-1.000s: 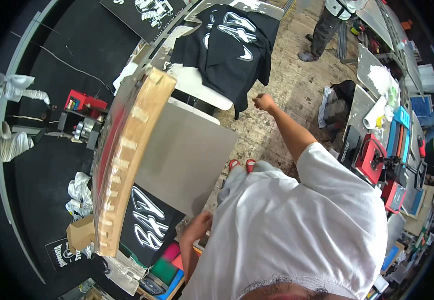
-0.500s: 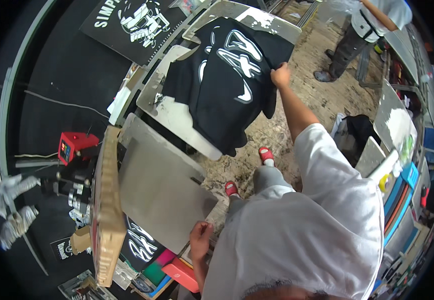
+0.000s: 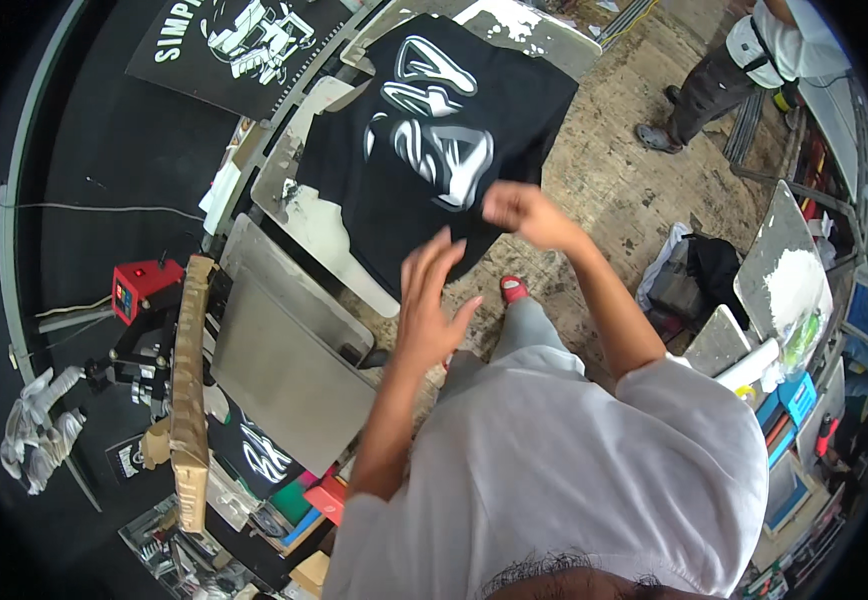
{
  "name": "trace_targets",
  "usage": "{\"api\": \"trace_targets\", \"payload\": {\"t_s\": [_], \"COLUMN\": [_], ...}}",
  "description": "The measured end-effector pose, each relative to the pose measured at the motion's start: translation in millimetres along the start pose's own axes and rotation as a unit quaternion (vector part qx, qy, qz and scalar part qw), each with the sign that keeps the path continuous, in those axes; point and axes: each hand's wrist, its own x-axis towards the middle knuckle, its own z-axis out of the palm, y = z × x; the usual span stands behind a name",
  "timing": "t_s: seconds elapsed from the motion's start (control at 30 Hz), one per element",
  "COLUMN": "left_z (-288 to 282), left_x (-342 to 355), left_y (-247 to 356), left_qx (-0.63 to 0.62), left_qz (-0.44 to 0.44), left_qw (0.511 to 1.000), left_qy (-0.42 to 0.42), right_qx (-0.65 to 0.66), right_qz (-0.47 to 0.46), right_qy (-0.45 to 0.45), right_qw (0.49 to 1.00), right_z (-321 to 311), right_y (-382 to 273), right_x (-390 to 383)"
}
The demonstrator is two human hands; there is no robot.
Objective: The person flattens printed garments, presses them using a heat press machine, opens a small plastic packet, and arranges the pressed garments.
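Black garments with white and grey lettering (image 3: 434, 95) lie heaped on a pale platen (image 3: 374, 285) at upper centre. My right hand (image 3: 519, 210) is at the right edge of the dark fabric, fingers curled; whatever they hold is hard to see. My left hand (image 3: 434, 310) hovers at the lower edge of that fabric, open with fingers spread. Below and left of it is a bare grey platen (image 3: 289, 365), and beneath that lies another lettered black cloth (image 3: 254, 445).
A wooden-edged screen frame (image 3: 192, 390) stands at left beside a red control box (image 3: 139, 285). Another person (image 3: 714, 90) stands upper right on the worn floor. A dark bag (image 3: 699, 280) and cluttered platens (image 3: 784, 290) are at right. A black sign (image 3: 244, 45) is upper left.
My right hand went up to the garment's edge, then moved down along it, and the lettered cloth shifted. My left hand rose from beside my waist and spread open near the garment.
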Motion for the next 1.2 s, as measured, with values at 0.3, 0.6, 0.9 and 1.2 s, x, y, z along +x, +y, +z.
{"api": "trace_targets", "payload": {"t_s": [0.3, 0.6, 0.9, 1.2], "left_z": [19, -66, -123, -228], "left_x": [2, -138, -342, -461], "left_y": [3, -3, -55, -29], "left_qx": [-0.265, -0.269, -0.118, -0.076], "left_qz": [-0.089, -0.132, -0.221, -0.116], "left_qw": [0.913, 0.949, 0.968, 0.986], "left_qy": [-0.298, -0.097, 0.003, 0.091], "right_qx": [-0.155, -0.255, -0.148, 0.012], "right_qz": [-0.003, -0.079, -0.006, -0.237], "right_qy": [-0.248, -0.421, -0.599, -0.606], "right_qw": [0.956, 0.867, 0.787, 0.759], "right_z": [-10, 72, 229, 310], "right_y": [-127, -130, -211, -270], "right_x": [-67, -47, -52, -80]}}
